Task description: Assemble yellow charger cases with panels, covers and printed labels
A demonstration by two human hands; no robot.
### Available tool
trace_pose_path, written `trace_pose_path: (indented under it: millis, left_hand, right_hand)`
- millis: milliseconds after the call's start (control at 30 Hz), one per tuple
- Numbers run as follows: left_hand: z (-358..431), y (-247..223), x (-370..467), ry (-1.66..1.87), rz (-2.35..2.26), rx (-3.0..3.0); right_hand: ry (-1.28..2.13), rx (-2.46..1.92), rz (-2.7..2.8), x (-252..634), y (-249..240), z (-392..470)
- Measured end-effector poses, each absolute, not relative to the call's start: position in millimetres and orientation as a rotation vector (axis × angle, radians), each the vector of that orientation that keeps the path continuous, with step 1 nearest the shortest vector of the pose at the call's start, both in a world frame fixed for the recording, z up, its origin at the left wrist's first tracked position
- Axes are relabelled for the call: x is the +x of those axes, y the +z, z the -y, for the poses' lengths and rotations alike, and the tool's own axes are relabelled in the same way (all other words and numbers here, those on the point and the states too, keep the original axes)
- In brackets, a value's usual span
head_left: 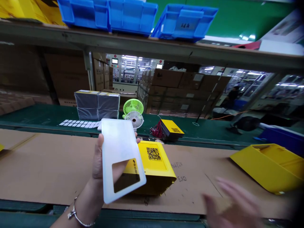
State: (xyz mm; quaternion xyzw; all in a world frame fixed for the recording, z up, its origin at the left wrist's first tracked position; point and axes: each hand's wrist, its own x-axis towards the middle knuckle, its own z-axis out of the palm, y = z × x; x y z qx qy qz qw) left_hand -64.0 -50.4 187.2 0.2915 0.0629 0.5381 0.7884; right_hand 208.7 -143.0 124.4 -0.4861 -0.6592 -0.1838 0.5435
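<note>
A flat white panel [118, 139] with a rectangular cut-out near its lower end is held up by my left hand [98, 166], whose thumb shows at the left edge and fingertips at the right. Behind the panel a yellow box [152, 158] with a QR code on top rests on the brown cardboard; the panel hides its left part. My right hand [234, 205] is low at the right, blurred by motion, its thumb and fingers apart and nothing seen between them. It touches neither the panel nor the box.
A yellow housing [268, 167] sits at the right. Behind the cardboard [59, 167] are wrapped grey stacks [97, 104], white labels [79, 123], a green fan [133, 107], a white fan [134, 120] and yellow-topped plates [172, 126]. Blue bins [185, 23] stand on the shelf above.
</note>
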Motion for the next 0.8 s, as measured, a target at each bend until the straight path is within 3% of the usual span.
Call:
trace_pose_path:
  millis: [133, 233, 367, 467, 533, 733, 800]
  left_hand:
    - [64, 175, -54, 0.985, -0.197, 0.686]
    - [66, 169, -56, 1.071, -0.389, 0.996]
    - [59, 177, -74, 1.332, -0.949, 2.016]
    - [51, 190, -87, 1.071, -1.097, 2.69]
    - [44, 196, -90, 0.799, -1.111, 2.769]
    - [10, 185, -87, 0.576, -1.096, 2.543]
    - [2, 179, -84, 0.537, -1.104, 2.484]
  right_hand:
    - [-0.34, -0.794, 2.068, 155, 132, 127]
    - [-0.14, -0.878, 1.901, 135, 147, 120]
    - [0.322, -1.122, 1.512, 134, 164, 112]
    - [0.743, -1.073, 1.377, 136, 170, 105]
    - [0.894, -1.066, 1.337, 137, 168, 102]
    - [0.353, -1.486, 1.744, 162, 139, 89]
    - [0.337, -1.584, 1.821, 174, 130, 84]
